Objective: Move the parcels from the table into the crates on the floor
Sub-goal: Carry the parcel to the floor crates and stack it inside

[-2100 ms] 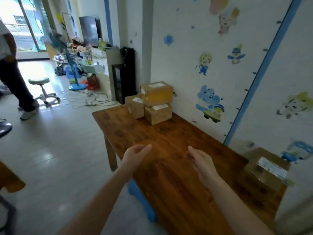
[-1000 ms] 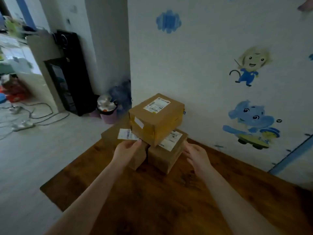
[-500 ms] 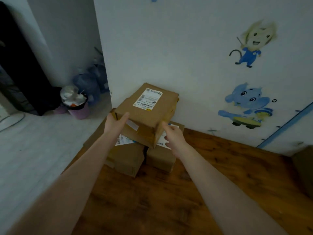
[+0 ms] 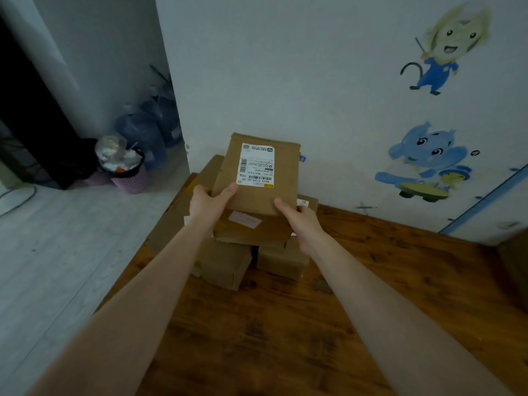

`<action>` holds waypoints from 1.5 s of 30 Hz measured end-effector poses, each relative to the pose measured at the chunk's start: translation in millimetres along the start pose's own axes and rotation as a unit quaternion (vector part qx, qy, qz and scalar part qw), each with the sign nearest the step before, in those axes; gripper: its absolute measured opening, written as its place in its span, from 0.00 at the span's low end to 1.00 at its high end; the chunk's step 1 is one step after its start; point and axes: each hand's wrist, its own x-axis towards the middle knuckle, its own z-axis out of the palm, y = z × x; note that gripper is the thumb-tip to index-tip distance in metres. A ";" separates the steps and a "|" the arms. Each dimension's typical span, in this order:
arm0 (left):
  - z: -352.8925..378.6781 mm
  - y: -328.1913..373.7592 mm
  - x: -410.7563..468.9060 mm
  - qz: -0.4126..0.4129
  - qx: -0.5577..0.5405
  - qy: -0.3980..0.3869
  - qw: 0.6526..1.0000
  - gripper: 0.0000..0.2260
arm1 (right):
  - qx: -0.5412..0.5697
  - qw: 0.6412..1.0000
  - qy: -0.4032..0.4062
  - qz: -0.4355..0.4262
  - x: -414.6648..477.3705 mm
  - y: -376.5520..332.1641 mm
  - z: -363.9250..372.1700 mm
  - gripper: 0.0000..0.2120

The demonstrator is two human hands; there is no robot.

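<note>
Since half a second ago, the top parcel (image 4: 283, 178) has swung from a diagonal to face the person squarely, and both thumbs now lie on its labelled top. Three brown cardboard parcels are visible, stacked at the far left corner of the wooden table (image 4: 285, 324), close against the pale wall (image 4: 285, 67). Two hands hold the top one. The left hand (image 4: 210, 204) grips its near left corner and the right hand (image 4: 300, 221) its near right corner, with the fingers curled out of sight round the sides. The parcel tilts towards the viewer, showing one white shipping label. Whether it touches the boxes beneath cannot be told. Under it sit the lower left parcel (image 4: 225, 264) and the lower right parcel (image 4: 283, 261), side by side and just touching. The table's left edge runs diagonally towards the person, with pale floor (image 4: 57, 252) open beside it. Both forearms reach across a broad stretch of wood grain. A dark brown shape at the table's right end is cut off by the frame. On the floor past the far corner stands one pink waste basket (image 4: 130, 178). Two cartoon stickers are on the wall: a child (image 4: 443, 50) and a blue elephant (image 4: 423, 161).
</note>
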 end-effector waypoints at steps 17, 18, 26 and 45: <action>27.9 15.6 -80.2 0.067 0.023 -0.126 0.990 0.32 | 0.038 0.994 0.068 -0.071 -54.4 17.5 -66.2 0.26; 30.5 17.6 -84.7 0.065 0.023 -0.129 0.989 0.34 | 0.033 0.994 0.071 -0.075 -58.3 18.1 -71.2 0.26; 61.8 23.8 -131.2 0.094 0.067 -0.185 0.976 0.36 | 0.029 0.997 0.043 -0.061 -89.2 19.1 -138.3 0.32; 163.4 38.4 -282.9 0.107 0.013 -0.269 0.957 0.27 | -0.033 0.984 0.036 -0.171 -172.7 46.0 -302.6 0.26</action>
